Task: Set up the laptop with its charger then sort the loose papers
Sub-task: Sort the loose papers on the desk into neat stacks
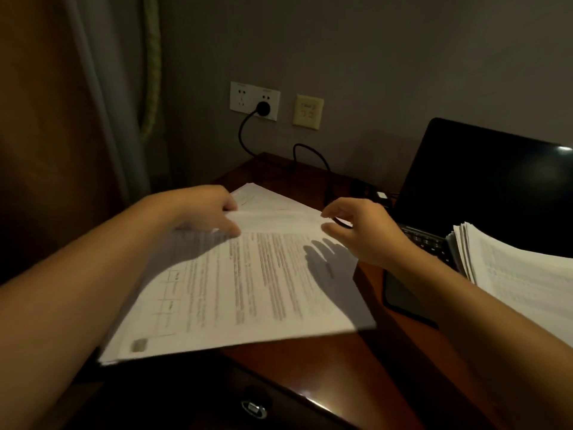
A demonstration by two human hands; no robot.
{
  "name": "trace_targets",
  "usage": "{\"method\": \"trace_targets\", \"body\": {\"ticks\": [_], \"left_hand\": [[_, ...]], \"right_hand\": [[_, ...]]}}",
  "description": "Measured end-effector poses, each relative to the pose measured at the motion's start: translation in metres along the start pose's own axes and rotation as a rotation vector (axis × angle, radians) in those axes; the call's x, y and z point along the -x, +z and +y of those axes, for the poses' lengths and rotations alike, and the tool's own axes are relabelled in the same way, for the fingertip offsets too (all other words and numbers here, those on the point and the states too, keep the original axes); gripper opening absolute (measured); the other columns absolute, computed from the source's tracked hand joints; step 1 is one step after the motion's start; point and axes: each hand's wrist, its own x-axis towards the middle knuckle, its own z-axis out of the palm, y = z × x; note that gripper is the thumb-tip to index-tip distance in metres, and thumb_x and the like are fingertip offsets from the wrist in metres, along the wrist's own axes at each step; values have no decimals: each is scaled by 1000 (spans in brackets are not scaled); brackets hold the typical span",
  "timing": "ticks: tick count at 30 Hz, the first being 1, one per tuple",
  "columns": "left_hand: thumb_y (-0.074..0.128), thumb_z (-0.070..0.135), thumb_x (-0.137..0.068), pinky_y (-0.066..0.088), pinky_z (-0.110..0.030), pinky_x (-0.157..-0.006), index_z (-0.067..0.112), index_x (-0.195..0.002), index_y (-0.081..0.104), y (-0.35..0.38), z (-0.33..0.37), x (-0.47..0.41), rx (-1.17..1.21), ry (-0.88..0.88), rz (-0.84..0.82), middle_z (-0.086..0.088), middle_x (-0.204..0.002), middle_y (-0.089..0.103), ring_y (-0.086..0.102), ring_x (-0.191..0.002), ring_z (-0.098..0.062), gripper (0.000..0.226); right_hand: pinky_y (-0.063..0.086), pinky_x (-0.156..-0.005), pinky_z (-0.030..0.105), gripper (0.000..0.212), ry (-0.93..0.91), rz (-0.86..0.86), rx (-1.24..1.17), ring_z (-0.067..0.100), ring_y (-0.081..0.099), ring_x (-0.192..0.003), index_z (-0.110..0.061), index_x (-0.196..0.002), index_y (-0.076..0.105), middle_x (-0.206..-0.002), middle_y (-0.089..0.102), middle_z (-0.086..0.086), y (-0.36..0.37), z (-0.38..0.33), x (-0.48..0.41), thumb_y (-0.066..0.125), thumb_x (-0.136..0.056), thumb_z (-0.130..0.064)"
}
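Note:
A stack of printed papers (pixel 248 283) lies across the left part of the wooden desk (pixel 387 352), overhanging its edge. My left hand (pixel 204 212) grips the far left corner of the top sheet, which is lifted and curled. My right hand (pixel 359 228) hovers over the far right corner with fingers spread, holding nothing. The black laptop (pixel 483 187) stands open with a dark screen at the right. Its charger cable (pixel 313 153) runs from a plug in the wall socket (pixel 255 100) to the desk behind the papers.
A second thick pile of papers (pixel 521 271) rests over the laptop's keyboard at the right. A dark phone-like slab (pixel 403 293) lies under my right forearm. A curtain (pixel 102 103) hangs at the left. A drawer handle (pixel 254 409) shows below the desk's front.

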Motion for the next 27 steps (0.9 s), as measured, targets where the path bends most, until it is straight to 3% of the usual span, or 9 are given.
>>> {"method": "trace_targets", "body": {"ticks": [5,9,11,13,15,17,20,23,27], "left_hand": [[75,32,-88,44,-30,-57,13,-95,67,3,-19,3,129,-282,147,-5,-89,66,65,-78,-21,22],[69,17,-92,52,-34,-67,8,-134,50,17,-10,13,192,-409,212,-12,-108,63,64,-90,-26,46],[68,16,-92,52,-39,-78,17,-151,28,26,0,24,229,-350,237,-14,-128,55,58,-101,-27,71],[66,28,-93,45,-48,-99,29,-153,25,35,12,36,73,-241,254,-13,-148,36,46,-123,-33,73],[58,46,-95,16,-58,-118,43,-153,26,49,22,45,-130,-87,210,-3,-165,8,11,-151,-33,67],[41,59,-99,-6,-59,-121,52,-152,19,66,31,51,-115,59,100,9,-168,-1,-8,-154,-22,58],[22,65,-100,-11,-57,-119,52,-154,10,89,37,55,-75,54,113,14,-167,-1,-7,-154,-16,57],[23,63,-101,-10,-59,-118,49,-154,15,97,47,54,-36,-27,186,13,-167,5,-2,-155,-17,56],[29,54,-104,-8,-57,-119,42,-153,27,102,65,62,35,-43,243,12,-166,16,6,-154,-16,50]], "right_hand": [[54,-95,36,17,17,-25,-61,10,62,-107,-23,-111,69,-115,68,-6,7,-5,13,60,-99,-30],[53,-84,18,12,41,-68,-124,-2,60,-98,-29,-107,68,-106,65,-15,19,-9,34,60,-99,-30],[48,-73,10,12,95,-75,-180,-4,59,-99,-31,-109,67,-106,62,-19,23,-8,43,61,-98,-29],[54,-77,16,16,223,-69,-361,0,61,-101,-31,-113,66,-110,62,-18,22,-6,52,63,-97,-28],[59,-88,31,20,375,-61,-650,10,68,-102,-28,-115,66,-115,66,-7,18,-5,59,65,-95,-24],[60,-89,37,24,491,-73,-904,17,73,-98,-23,-117,66,-114,70,5,13,-4,63,67,-93,-20],[62,-84,40,31,578,-129,-1111,25,75,-96,-15,-122,63,-114,70,13,8,-2,67,68,-91,-13],[63,-74,35,40,596,-137,-1215,26,75,-95,-13,-126,60,-115,70,17,7,2,70,70,-88,-9],[59,-60,27,60,605,-201,-1139,22,75,-72,-19,-136,51,-113,69,17,9,0,75,73,-83,0]]}}
